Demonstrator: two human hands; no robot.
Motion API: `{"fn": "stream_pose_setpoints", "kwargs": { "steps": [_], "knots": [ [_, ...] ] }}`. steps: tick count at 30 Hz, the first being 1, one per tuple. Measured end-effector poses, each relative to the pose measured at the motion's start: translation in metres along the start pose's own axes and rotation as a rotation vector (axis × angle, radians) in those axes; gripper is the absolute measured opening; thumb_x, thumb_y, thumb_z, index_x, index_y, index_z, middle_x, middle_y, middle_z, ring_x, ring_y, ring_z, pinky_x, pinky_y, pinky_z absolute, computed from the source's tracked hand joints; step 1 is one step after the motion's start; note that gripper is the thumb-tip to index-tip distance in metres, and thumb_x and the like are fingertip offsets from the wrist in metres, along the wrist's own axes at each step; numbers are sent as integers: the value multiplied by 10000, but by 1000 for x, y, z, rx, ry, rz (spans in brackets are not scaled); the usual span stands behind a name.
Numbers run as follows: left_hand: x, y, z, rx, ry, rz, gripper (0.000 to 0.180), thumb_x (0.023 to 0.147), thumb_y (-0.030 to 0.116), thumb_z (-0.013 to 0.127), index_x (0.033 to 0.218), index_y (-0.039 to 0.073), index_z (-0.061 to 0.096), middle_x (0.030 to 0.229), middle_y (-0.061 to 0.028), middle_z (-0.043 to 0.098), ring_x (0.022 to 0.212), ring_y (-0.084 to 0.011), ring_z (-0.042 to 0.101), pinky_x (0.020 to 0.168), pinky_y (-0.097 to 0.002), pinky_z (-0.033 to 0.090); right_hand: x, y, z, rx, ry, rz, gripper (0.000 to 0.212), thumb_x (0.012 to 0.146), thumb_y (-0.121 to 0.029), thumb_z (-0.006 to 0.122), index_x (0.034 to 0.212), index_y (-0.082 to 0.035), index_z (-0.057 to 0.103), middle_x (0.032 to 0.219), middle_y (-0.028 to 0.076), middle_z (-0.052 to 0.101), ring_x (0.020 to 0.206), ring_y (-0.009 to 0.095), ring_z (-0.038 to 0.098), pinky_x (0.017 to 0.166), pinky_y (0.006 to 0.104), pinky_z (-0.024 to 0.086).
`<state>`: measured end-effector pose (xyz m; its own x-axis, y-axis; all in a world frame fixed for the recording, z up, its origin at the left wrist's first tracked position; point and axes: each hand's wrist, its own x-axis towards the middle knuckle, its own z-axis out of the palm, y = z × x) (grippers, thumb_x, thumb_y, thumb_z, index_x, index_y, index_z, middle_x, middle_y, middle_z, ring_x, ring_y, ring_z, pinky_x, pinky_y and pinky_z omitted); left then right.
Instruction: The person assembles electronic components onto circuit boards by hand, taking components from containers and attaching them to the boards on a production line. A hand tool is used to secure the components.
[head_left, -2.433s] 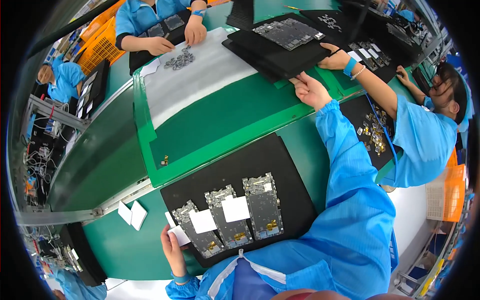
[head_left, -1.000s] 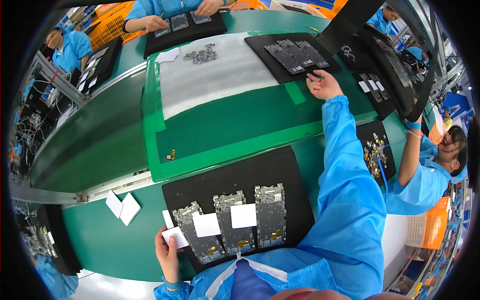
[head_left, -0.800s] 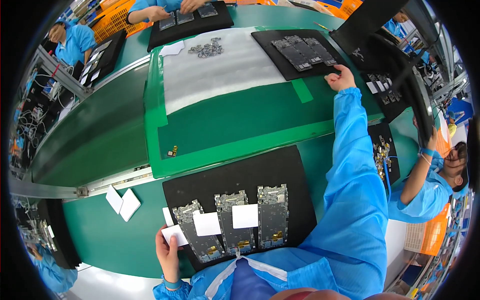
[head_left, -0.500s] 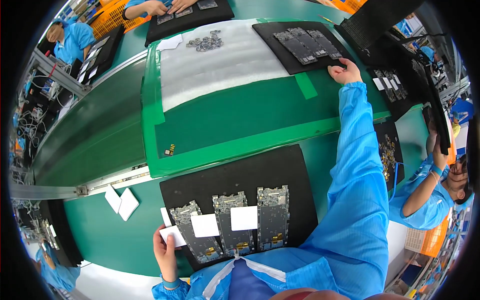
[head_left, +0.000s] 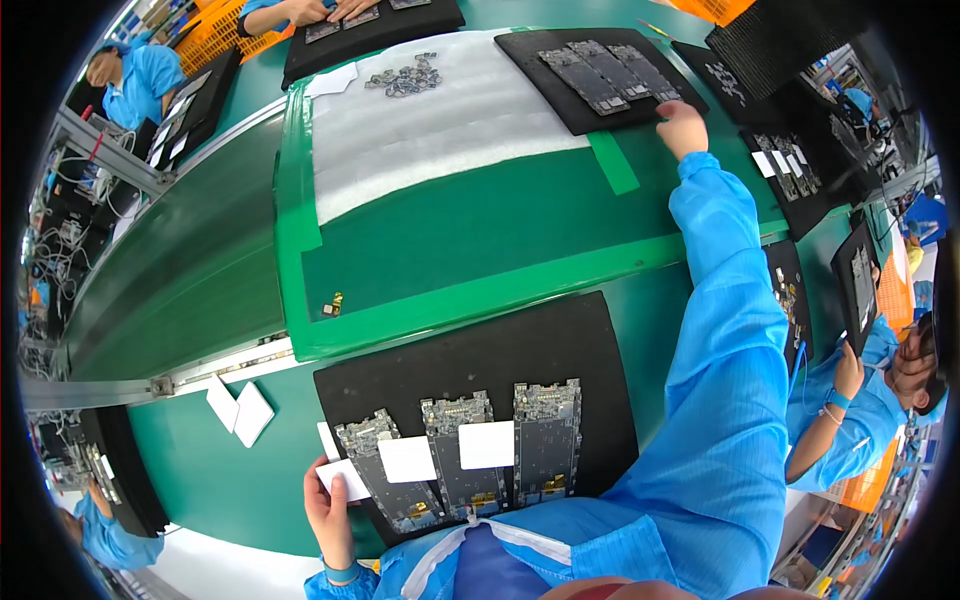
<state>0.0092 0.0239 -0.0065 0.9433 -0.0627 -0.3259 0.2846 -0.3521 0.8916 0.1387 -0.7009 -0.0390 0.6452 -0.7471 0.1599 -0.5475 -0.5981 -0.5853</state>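
Observation:
My left hand (head_left: 330, 512) pinches a small white card (head_left: 344, 481) at the left edge of the near black mat (head_left: 470, 345). On that mat lie three long circuit boards, the left one (head_left: 390, 470), the middle one (head_left: 458, 412) and the right one (head_left: 547, 440), with white squares (head_left: 487, 445) lying partly over them. My right arm stretches to the far black mat (head_left: 555, 95). There my right hand (head_left: 684, 130) is closed, its fingertips at the lower end of a circuit board (head_left: 643, 72); what they grip, if anything, is hidden.
Small metal parts (head_left: 403, 76) lie on a white sheet (head_left: 440, 140). Gold pieces (head_left: 332, 305) sit on the green mat. Two white cards (head_left: 254, 414) lie at left, near a metal rail (head_left: 240, 365). At right, a co-worker (head_left: 850, 425) holds a black board (head_left: 857, 285).
My right hand has moved from beside the far mat up to the board's lower end, its fingers curling in. My left hand stays with the card. The co-worker's black board has turned.

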Motion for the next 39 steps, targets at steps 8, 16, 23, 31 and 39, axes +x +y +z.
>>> {"fn": "stream_pose_setpoints", "kwargs": {
  "steps": [8,16,23,31,39],
  "knots": [
    [-5,-7,2,36,53,16,355,974,120,492,1299,-18,456,1101,-113,600,964,-137,571,868,-251,450,-13,-47,1,-977,-26,-888,319,746,7,585,1049,-73,526,899,138,601,840,347,623,649,449,499],
    [-10,-15,-5,-33,35,40,364,963,110,524,1295,-22,456,1057,-84,624,897,-103,586,706,-204,484,-50,-45,-16,-653,105,-812,322,685,-90,644,996,-73,561,917,122,609,785,344,635,623,452,510],
    [-7,-25,-25,-55,9,65,404,964,104,520,1334,-21,417,1134,-98,577,864,-98,588,632,-209,511,-126,-53,-25,-482,290,-932,132,684,-87,642,788,-95,560,800,79,544,692,296,606,593,412,505],
    [-22,2,-36,4,72,300,412,980,226,526,1320,4,453,1147,-95,561,897,-147,595,733,-270,516,-173,-34,-49,-521,208,-781,163,750,-34,595,902,-79,558,891,104,574,731,319,647,611,430,519],
    [-48,-7,-36,-37,-48,266,310,963,127,537,1217,-48,503,1094,-111,605,879,-147,628,734,-266,525,-142,-40,-31,-823,0,-655,241,779,-80,610,1016,-85,565,936,180,606,755,356,672,620,460,553]
  ]
}}
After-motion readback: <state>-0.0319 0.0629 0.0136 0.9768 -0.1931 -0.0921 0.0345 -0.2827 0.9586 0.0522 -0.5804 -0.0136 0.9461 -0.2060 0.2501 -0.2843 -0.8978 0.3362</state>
